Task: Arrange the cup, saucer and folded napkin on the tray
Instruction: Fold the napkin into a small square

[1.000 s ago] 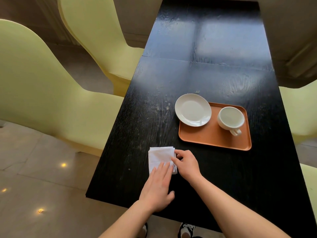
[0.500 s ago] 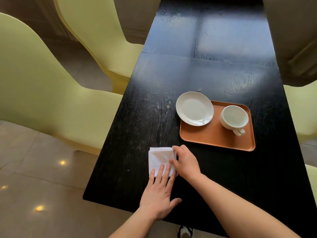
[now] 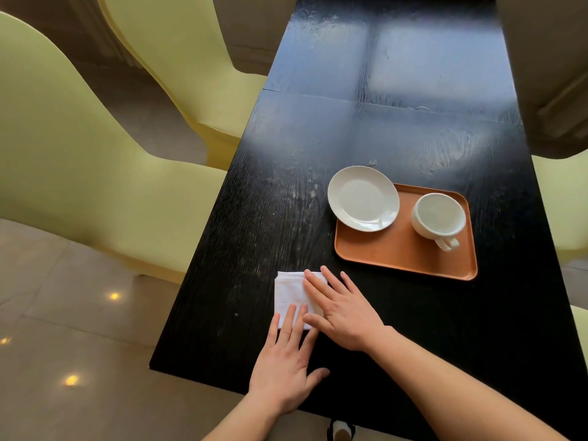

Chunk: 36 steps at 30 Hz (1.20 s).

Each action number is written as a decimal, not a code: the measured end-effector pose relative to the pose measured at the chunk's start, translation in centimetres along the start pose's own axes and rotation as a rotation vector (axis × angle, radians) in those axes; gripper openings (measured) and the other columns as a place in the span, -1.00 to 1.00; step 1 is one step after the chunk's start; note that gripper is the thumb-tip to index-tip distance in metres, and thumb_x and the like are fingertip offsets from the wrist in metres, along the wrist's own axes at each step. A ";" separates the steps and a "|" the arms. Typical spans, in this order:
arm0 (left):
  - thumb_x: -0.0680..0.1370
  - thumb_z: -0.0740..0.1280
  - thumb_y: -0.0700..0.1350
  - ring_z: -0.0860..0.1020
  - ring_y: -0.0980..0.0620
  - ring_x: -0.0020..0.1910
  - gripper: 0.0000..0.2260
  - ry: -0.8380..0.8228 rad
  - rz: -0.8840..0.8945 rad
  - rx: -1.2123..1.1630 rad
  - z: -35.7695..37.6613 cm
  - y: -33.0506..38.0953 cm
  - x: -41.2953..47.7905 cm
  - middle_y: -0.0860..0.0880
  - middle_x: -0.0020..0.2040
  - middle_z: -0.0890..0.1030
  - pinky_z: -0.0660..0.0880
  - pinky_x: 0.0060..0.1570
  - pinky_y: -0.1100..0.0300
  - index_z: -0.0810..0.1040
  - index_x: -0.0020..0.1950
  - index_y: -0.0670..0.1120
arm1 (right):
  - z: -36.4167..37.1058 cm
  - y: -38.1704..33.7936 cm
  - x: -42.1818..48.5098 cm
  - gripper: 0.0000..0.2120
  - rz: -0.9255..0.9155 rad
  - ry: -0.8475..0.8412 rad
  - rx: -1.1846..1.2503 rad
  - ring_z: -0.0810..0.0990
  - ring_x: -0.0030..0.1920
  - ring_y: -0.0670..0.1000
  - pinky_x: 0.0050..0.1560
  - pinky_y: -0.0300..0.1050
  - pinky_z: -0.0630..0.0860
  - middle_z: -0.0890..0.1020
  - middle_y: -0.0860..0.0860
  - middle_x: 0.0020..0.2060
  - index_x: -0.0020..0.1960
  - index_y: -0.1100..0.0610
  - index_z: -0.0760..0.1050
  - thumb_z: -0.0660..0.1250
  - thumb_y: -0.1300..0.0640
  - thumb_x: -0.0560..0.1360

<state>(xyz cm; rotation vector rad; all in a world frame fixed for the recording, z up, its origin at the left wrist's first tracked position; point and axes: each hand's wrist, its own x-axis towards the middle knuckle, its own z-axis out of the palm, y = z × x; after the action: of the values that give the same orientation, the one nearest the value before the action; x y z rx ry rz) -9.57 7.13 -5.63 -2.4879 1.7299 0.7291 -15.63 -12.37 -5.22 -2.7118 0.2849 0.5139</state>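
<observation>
White cloth, folded into a small square napkin [image 3: 294, 297], lies on the black wood-grain table [image 3: 397, 128] near its front edge, just short of the orange rectangular tray [image 3: 404, 253] and not yet on it. Your right hand [image 3: 343, 310] rests flat across the napkin's right half, fingers spread and extended, gripping nothing. Your left hand [image 3: 286, 364] lies palm-down with its fingertips [image 3: 291, 313] on the near edge of the cloth, likewise flat and holding nothing.

Judged by its look, the napkin is light, soft and limp; lift it carelessly and the layers will likely fall open. You would do best to pinch it along a folded edge, thumb beneath and fingers on top, or slide it off the table edge into a supporting palm, keeping the stack pressed together.

Beyond it, the round white ceramic saucer [image 3: 362, 198] sits on the tray's far-left corner, its rim overhanging the tray's edge onto the table. The white ceramic cup [image 3: 439, 218] stands upright on the tray's right side, handle toward you, apart from the saucer. Both look hard, smooth and breakable: take the cup by its handle or body, the saucer by its rim. Pale yellow-green chairs [image 3: 95, 173] flank the table.
</observation>
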 end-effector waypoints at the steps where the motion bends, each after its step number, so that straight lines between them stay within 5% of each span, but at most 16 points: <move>1: 0.55 -0.01 0.41 -0.11 -0.20 0.61 -0.26 0.001 -0.007 0.005 0.0 0.0 0.1 -0.20 0.63 0.03 -0.07 0.46 -0.21 0.16 0.59 -0.04 | 0.0 0.0 0.1 -0.20 0.006 -0.012 -0.009 -0.45 0.58 -0.09 0.57 0.05 -0.40 -0.28 -0.25 0.61 0.65 -0.10 -0.23 -0.32 -0.50 0.54; 5: 0.55 -0.13 0.41 -0.40 -0.11 0.55 -0.24 0.010 0.008 0.022 -0.4 -0.1 0.2 -0.13 0.61 -0.26 -0.28 0.49 -0.21 -0.14 0.62 0.01 | -0.4 -0.1 0.2 -0.19 0.010 -0.027 -0.004 -0.40 0.61 -0.04 0.61 0.09 -0.32 -0.26 -0.24 0.62 0.66 -0.09 -0.21 -0.34 -0.49 0.53; 10: 0.60 -0.08 0.27 -0.21 -0.08 0.61 -0.32 0.127 -0.104 -0.018 -2.2 -1.2 0.7 -0.15 0.64 -0.07 -0.19 0.57 -0.13 0.02 0.62 -0.09 | -0.4 -0.1 -0.6 -0.23 0.010 0.057 0.001 -0.40 0.60 -0.07 0.60 0.02 -0.28 -0.28 -0.22 0.62 0.66 -0.07 -0.22 -0.29 -0.44 0.57; 17: 0.57 -0.21 0.33 -0.48 -0.07 0.52 -0.26 0.032 -0.168 0.025 -1.5 -2.9 2.3 -0.07 0.53 -0.49 -0.34 0.53 -0.05 -0.41 0.54 -0.09 | 1.4 0.0 -1.4 -0.29 0.098 0.060 -0.097 -0.31 0.62 0.10 0.57 0.19 -0.30 -0.29 -0.15 0.62 0.61 -0.07 -0.32 -0.18 -0.38 0.61; 21: 0.55 -0.17 0.33 -0.49 -0.06 0.51 -0.24 -0.002 -0.173 -0.026 -2.0 -2.6 2.2 -0.07 0.52 -0.50 -0.33 0.54 -0.04 -0.42 0.53 -0.09 | 1.0 -0.7 -1.1 -0.25 0.137 0.024 -0.017 -0.37 0.61 0.06 0.60 0.21 -0.26 -0.38 -0.15 0.60 0.61 -0.06 -0.37 -0.11 -0.35 0.61; 23: 0.59 -0.05 0.27 -0.35 -0.07 0.58 -0.26 0.037 -0.196 -0.196 -2.9 -2.1 2.0 -0.08 0.59 -0.38 -0.17 0.59 -0.05 -0.28 0.59 -0.10 | 0.4 -1.2 -1.5 -0.22 0.201 0.095 0.116 -0.23 0.64 0.03 0.61 0.16 -0.15 -0.23 -0.07 0.65 0.66 0.01 -0.21 0.04 -0.30 0.63; 25: 0.62 0.15 0.11 0.06 -0.11 0.59 -0.36 0.204 -0.297 -0.508 -4.0 -1.5 1.9 -0.10 0.64 0.00 0.21 0.52 -0.02 0.01 0.61 -0.11 | 0.0 -2.1 -2.1 -0.28 0.309 0.268 0.273 0.14 0.61 0.05 0.57 0.11 0.17 0.14 0.03 0.65 0.65 0.08 0.07 0.23 -0.17 0.62; 28: 0.58 0.28 -0.10 0.48 -0.05 0.24 -0.50 0.407 -0.570 -0.829 -5.7 -0.8 2.8 -0.13 0.41 0.37 0.50 0.18 0.07 0.28 0.51 -0.09 | -0.7 -3.5 -2.2 -0.48 0.532 0.340 0.528 0.51 0.25 0.04 0.29 0.01 0.50 0.55 0.04 0.29 0.53 0.08 0.34 0.32 0.00 0.61; 31: 0.55 0.34 -0.12 0.55 -0.02 0.11 -0.43 0.350 -0.829 -1.075 -6.8 -0.9 4.2 -0.12 0.34 0.47 0.50 0.07 0.08 0.27 0.54 -0.10 | -1.5 -4.3 -1.7 -0.73 0.641 0.279 0.662 0.58 0.08 0.03 0.13 0.04 0.57 0.59 0.03 0.08 0.25 0.06 0.53 0.31 0.02 0.58; 33: 0.53 0.38 -0.13 0.59 -0.08 0.13 -0.48 0.312 -0.943 -1.230 -7.0 -1.2 5.0 -0.13 0.29 0.56 0.56 0.10 0.01 0.38 0.48 -0.11 | -1.8 -4.5 -1.5 -0.72 0.662 0.240 0.696 0.58 0.06 0.04 0.06 -0.02 0.52 0.57 0.03 0.07 0.22 0.08 0.54 0.33 0.00 0.57; 36: 0.51 0.35 -0.23 0.70 -0.09 -0.12 -0.88 0.317 -0.911 -1.425 -7.5 -1.2 5.5 -0.17 -0.01 0.72 0.67 -0.15 -0.03 0.67 -0.01 -0.15 | -1.9 -4.2 -1.7 -0.70 0.693 0.187 0.783 0.56 0.02 0.01 0.00 -0.08 0.45 0.56 0.03 0.07 0.22 0.09 0.56 0.35 -0.02 0.55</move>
<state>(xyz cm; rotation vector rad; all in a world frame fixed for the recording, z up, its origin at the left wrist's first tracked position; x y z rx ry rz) -4.26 0.65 -1.44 -3.6862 -0.4864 1.8094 -15.50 -9.01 -1.59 -1.8407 1.2103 0.2329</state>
